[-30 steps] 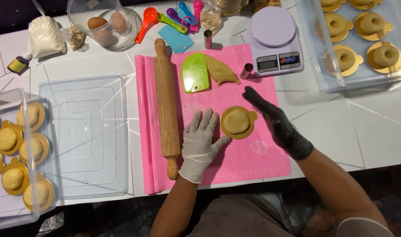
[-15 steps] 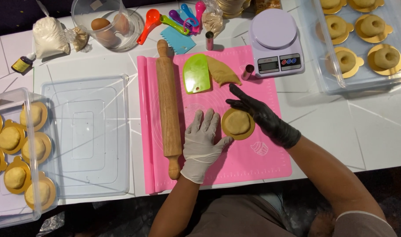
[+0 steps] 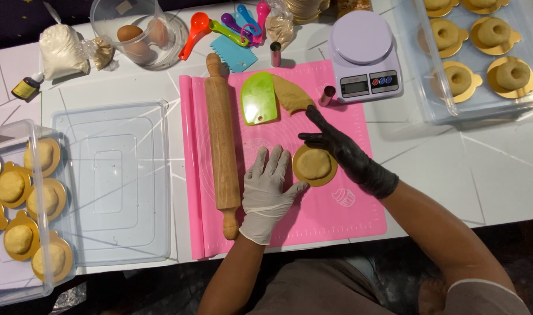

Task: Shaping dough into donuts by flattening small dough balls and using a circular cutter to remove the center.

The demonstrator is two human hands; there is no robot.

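Here, both open hands — left hand, right hand — touch the dough disc, gripping nothing.

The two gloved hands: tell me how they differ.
The left hand wears a white glove; the right hand wears a black one. The left lies flat on the pink mat, fingers spread, beside the dough disc; the right curls over the disc's edge. Both touch or border that disc.

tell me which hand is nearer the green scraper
Right. The right hand in the black glove lies just below and right of the green scraper, its raised finger nearly level with the scraper's lower edge. The left hand in the white glove rests lower on the pink mat.
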